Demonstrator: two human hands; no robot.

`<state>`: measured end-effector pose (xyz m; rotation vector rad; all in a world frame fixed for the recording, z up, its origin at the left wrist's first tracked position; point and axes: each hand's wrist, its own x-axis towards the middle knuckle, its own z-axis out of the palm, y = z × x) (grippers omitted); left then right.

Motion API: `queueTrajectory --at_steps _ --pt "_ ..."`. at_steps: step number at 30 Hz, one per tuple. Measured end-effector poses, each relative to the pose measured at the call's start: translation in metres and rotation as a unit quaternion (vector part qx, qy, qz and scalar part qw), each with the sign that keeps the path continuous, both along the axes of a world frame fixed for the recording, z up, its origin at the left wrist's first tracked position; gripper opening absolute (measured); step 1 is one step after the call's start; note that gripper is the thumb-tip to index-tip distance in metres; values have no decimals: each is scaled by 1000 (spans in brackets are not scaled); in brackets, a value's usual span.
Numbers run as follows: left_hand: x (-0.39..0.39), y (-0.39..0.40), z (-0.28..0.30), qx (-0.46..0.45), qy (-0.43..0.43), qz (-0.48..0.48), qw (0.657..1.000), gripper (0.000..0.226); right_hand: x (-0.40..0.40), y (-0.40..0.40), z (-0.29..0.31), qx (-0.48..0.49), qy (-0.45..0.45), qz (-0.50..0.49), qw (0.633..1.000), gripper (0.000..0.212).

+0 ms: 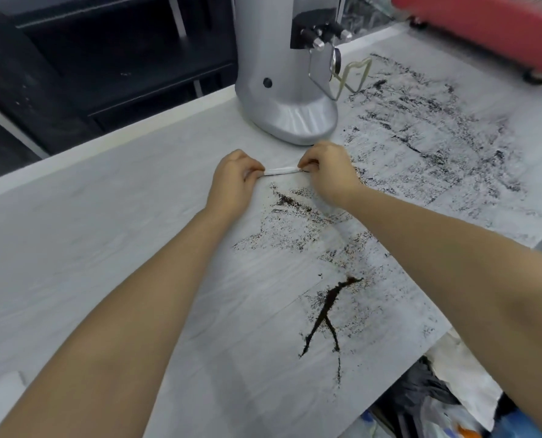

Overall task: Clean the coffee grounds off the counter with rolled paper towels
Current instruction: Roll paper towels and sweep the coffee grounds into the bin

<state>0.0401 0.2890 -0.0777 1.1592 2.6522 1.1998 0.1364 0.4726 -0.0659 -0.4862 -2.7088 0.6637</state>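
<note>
Pale desk [73, 248], grinder [282, 74] at the back: left hand [231, 181] and right hand [329, 172] pinch the ends of a rolled paper towel [280, 170], fingers clenched on it. Rolling looks about done; next, sweep it through the coffee grounds [326, 311] spread nearer and to the right.

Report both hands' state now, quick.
Left hand: closed, pinching the left end of the rolled paper towel.
Right hand: closed, pinching the towel's right end.

Your pale worktop [89, 248] carries silver grinder [287, 90] at back, coffee grounds [326, 308] smeared across right half, thick dark streak nearest you.
</note>
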Motion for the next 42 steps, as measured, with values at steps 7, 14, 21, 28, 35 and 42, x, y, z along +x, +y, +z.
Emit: queueTrajectory --at_steps 7,14,21,28,35,42 --pt "-5 -7 -6 0 14 -46 999 10 12 1 -1 -2 11 42 999 17" --pt "41 -48 -7 -12 42 -111 993 11 74 -22 -5 10 22 110 994 15" --pt "112 -96 -6 -8 48 -175 983 15 151 -58 -8 -3 14 162 987 19" --pt "134 -114 -7 -10 30 -191 981 18 180 -73 -7 -9 13 196 980 26" --pt "65 -80 4 15 -10 -77 997 10 93 -49 4 7 37 147 988 13" --pt "9 -55 -3 20 -25 -38 999 9 26 -31 -6 -17 18 121 992 17"
